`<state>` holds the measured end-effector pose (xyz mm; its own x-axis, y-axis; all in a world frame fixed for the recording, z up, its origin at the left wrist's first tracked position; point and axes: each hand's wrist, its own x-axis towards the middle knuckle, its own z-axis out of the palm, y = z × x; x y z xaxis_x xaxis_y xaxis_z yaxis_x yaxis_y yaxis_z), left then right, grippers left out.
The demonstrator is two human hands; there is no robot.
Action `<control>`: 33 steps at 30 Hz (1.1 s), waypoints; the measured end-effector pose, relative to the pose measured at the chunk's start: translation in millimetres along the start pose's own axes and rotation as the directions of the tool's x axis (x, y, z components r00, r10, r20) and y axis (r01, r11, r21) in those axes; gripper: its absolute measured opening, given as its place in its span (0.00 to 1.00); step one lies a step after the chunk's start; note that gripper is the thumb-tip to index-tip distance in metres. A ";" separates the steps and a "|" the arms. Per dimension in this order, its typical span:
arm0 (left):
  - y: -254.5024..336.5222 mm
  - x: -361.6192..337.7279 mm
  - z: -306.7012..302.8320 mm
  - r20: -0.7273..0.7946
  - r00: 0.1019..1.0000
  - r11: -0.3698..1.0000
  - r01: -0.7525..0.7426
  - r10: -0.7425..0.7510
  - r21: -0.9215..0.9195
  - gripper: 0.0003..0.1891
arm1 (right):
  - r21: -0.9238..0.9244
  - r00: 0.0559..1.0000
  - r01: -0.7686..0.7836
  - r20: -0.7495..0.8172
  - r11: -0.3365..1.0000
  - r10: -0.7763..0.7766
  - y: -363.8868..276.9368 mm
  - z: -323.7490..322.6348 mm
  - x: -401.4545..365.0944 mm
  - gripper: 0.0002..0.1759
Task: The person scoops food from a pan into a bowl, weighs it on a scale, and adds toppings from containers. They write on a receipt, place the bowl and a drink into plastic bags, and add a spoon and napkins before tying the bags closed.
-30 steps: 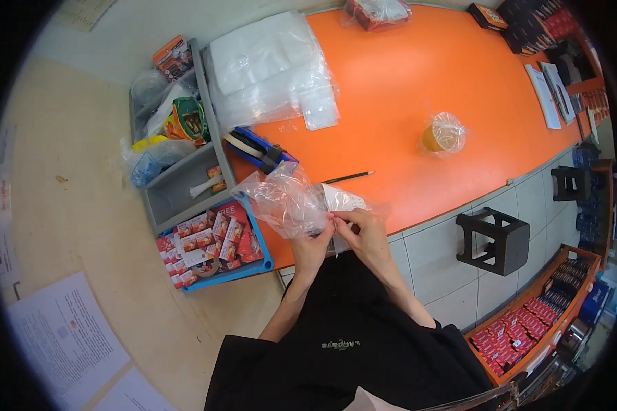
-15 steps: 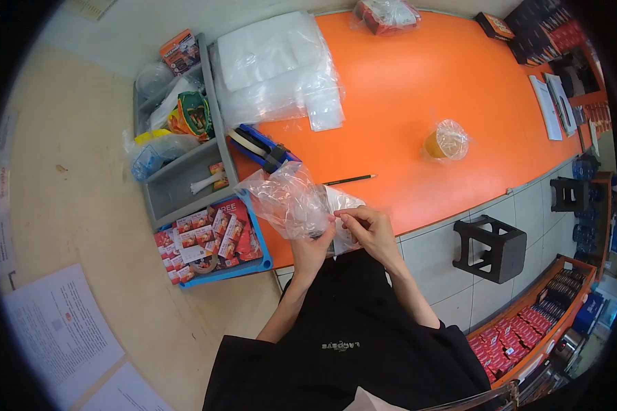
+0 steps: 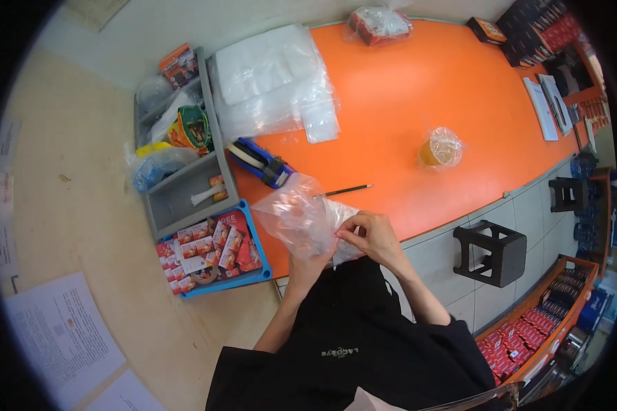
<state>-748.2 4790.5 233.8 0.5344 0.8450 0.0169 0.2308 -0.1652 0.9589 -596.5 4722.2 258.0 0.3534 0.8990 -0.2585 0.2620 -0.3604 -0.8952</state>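
Note:
Close to my body, over the front edge of the orange table, both hands are on a clear plastic bag (image 3: pixel 296 218). My left hand (image 3: pixel 311 266) has its fingers closed on the bag's lower side, partly hidden by the film. Thumb and fingers of my right hand (image 3: pixel 369 236) pinch the plastic right beside the left fingertips. A whitish part of the bag shows between and behind the hands. Just beyond the bag lie a dark pencil (image 3: pixel 346 190) and a blue tape dispenser (image 3: pixel 260 163).
A stack of clear plastic bags (image 3: pixel 267 75) lies at the back left. On the orange table (image 3: pixel 391 89) stands a plastic-wrapped cup (image 3: pixel 440 148). Left are a grey organizer (image 3: pixel 178 209) and a blue tray (image 3: pixel 259 272) of small red packets. A dark stool (image 3: pixel 493 253) stands at right.
The view has shifted slightly, so the table things sit lower. My hands stay together on the bag, whose loose film has changed shape and gathered nearer the hands.

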 end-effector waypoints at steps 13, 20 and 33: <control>-27.7 -13.1 45.3 -0.113 0.978 0.975 0.187 -0.174 0.116 0.19 | -0.210 0.920 0.189 -0.305 0.959 -0.248 62.3 4.8 -22.1 0.15; 62.1 -13.4 47.0 0.391 0.897 0.915 0.036 -0.207 0.403 0.21 | 0.182 0.893 0.091 -0.449 0.979 0.001 58.3 -150.6 -25.6 0.11; 47.6 150.7 262.6 -0.036 0.990 0.987 0.133 -0.137 -0.089 0.16 | 0.126 0.944 0.024 -0.328 0.992 0.019 144.6 -293.1 41.7 0.08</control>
<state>-443.1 4776.4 207.6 0.4686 0.8772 -0.1042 0.2268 -0.0054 0.9739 -280.6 4634.7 224.2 0.6334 0.7607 -0.1420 0.1549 -0.3044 -0.9399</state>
